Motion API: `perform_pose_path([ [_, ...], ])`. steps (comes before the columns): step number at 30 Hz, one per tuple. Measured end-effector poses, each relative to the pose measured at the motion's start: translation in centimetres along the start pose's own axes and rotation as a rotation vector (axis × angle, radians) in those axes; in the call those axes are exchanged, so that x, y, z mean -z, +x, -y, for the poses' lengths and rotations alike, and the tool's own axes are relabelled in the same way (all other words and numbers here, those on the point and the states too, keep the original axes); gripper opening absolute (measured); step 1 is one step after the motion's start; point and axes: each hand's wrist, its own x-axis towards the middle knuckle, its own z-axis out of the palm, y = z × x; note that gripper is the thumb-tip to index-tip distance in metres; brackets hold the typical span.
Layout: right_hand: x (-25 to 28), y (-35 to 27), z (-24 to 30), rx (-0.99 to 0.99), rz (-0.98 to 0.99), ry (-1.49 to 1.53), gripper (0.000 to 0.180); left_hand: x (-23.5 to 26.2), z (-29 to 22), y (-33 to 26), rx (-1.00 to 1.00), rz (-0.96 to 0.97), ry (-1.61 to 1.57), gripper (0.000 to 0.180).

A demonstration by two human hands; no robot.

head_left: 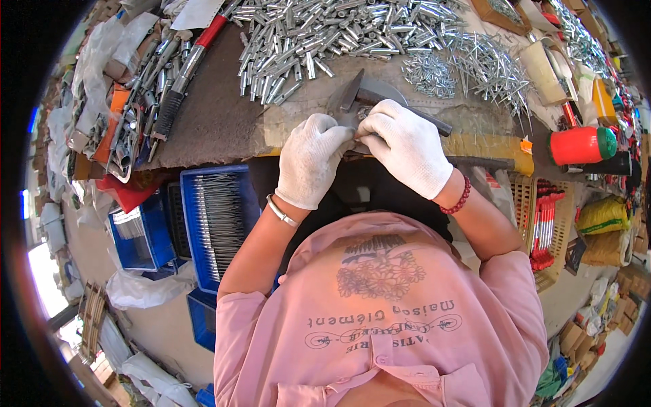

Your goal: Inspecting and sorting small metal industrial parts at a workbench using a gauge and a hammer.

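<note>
Both my hands wear white knit gloves and meet at the near edge of the workbench. My left hand (306, 161) is closed, thumb and fingertips pinched together. My right hand (405, 144) pinches close beside it, and the fingertips of the two nearly touch. Whatever they hold is too small and too covered to make out. Just beyond the fingers lies a hammer (350, 91), its dark handle running to the right behind my right hand. Under it shows a round grey metal disc (386, 91).
Small metal tubes (298, 44) are heaped at the back, with short pins (429, 74) and long thin rods (485, 64) to their right. A red-and-black tool (180, 88) lies left. A red cylinder (573, 146) sits right. Below left stands a blue crate (190, 227) of metal rods.
</note>
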Motion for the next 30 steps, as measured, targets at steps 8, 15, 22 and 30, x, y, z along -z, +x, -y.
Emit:
perform_pose_path([
  [8, 0.4, -0.1, 0.7, 0.011, 0.097, -0.173, 0.015, -0.1, 0.1, 0.0, -0.017, -0.021, 0.012, 0.02],
  [15, 3.3, 0.3, -3.5, -0.015, 0.03, -0.406, 0.034, -0.5, 0.6, -0.1, -0.022, -0.021, 0.045, 0.019],
  [22, 5.0, -2.1, -2.4, -0.221, -0.012, -0.259, 0.038, -0.6, 0.8, -0.2, -0.034, -0.023, -0.007, 0.022],
  [30, 6.4, -5.0, 0.6, -0.155, -0.012, -0.047, 0.059, -1.0, 1.6, -0.5, -0.05, -0.048, -0.087, 0.023],
])
